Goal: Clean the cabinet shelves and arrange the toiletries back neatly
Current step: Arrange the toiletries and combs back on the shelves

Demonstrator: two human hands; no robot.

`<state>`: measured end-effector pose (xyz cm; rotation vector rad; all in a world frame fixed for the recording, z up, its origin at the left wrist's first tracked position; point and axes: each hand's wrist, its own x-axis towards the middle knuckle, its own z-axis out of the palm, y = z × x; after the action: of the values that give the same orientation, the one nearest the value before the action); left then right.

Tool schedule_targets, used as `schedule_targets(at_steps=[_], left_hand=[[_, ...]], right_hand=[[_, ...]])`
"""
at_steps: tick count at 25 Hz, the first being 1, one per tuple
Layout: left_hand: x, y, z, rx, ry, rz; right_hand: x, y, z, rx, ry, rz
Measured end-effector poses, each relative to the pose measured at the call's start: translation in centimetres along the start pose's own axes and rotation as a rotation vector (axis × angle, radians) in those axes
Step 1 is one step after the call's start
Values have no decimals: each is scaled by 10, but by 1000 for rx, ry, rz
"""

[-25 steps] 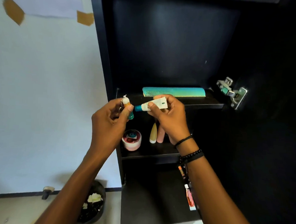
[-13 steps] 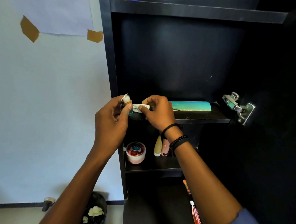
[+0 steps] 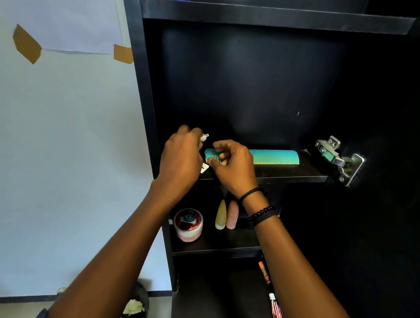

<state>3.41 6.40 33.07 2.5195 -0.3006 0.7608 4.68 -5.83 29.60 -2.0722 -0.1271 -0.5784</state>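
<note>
My left hand (image 3: 182, 157) grips a small white-capped bottle (image 3: 204, 137) over the left end of the middle shelf (image 3: 288, 176). My right hand (image 3: 235, 167) hovers beside it with curled fingers over the left end of a teal comb (image 3: 274, 157) that lies along the shelf. The end of a white tube (image 3: 204, 168) shows between my hands, just under my right thumb. I cannot tell whether the thumb still holds it. On the shelf below (image 3: 214, 249) stand a pink jar (image 3: 188, 224), a yellow bottle (image 3: 221, 214) and a pink bottle (image 3: 232, 214).
The black cabinet's door hinge (image 3: 338, 158) juts out at the right of the middle shelf. Two slim tubes (image 3: 275, 310) lie at the bottom beside my right forearm. A dark bin (image 3: 134, 308) with crumpled paper sits on the floor by the white wall.
Both hands have moved up and into the middle shelf. The white tube, held out in my right hand before, now lies low between my hands and is mostly hidden.
</note>
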Motion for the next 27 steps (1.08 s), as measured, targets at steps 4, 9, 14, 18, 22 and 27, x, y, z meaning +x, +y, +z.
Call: schedule_targets(at_steps=[4, 9, 14, 18, 22, 27], left_hand=[[3, -1, 8, 90, -91, -76], [-7, -6, 2, -9, -185, -64], [-8, -8, -2, -12, -225, -96], [-8, -2, 13, 106, -92, -121], [-11, -6, 22, 42, 2, -126], [-19, -10, 25, -54, 82, -25]], right_hand=[[3, 2, 3, -53, 24, 20], [5, 2, 2, -55, 16, 23], [3, -1, -2, -47, -18, 34], [2, -1, -2, -7, -16, 34], [2, 1, -1, 29, -5, 10], [-2, 4, 0, 57, 67, -48]])
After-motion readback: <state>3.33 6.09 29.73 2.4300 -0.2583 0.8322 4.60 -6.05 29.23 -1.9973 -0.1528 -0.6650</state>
